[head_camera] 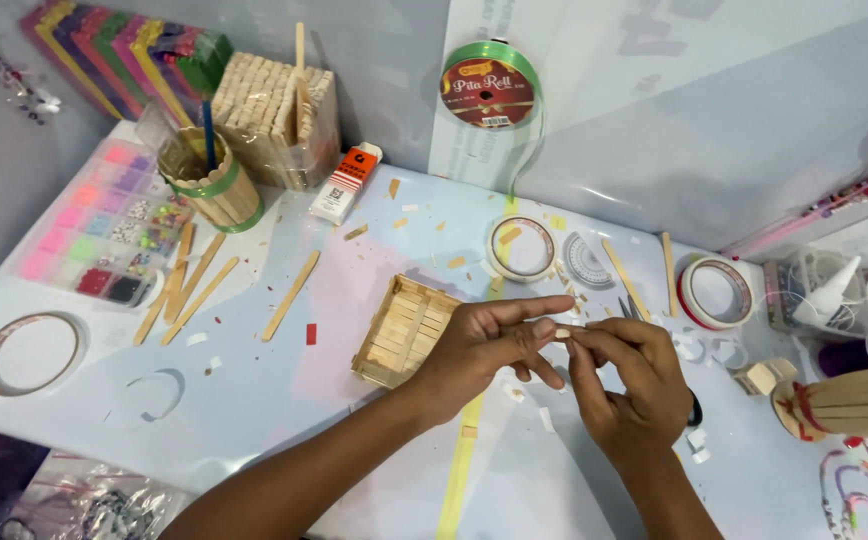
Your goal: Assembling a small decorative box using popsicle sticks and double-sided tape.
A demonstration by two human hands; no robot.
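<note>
1. My left hand (pixel 479 345) is over the middle of the table (pixel 254 400), fingers stretched out and close together, pointing right.
2. My right hand (pixel 629 375) meets it from the right; its thumb and forefinger are pinched on a small pale scrap (pixel 563 333) that sits against the left fingertips. I cannot tell what the scrap is made of.
3. Just left of my left hand lies a flat tray of craft sticks (pixel 404 330), resting on the table and partly covered by my knuckles.
4. Loose craft sticks (pixel 189 285) lie well apart to the left, near a stick-built cup (pixel 216 190) banded in green.
5. A bead organiser box (pixel 94 225) sits at the far left edge.
6. A tape roll (pixel 521 247) rests just beyond my fingers, and another tape ring (pixel 716 292) lies to the right.
7. A green ribbon spool (pixel 489 85) leans against the back wall.
</note>
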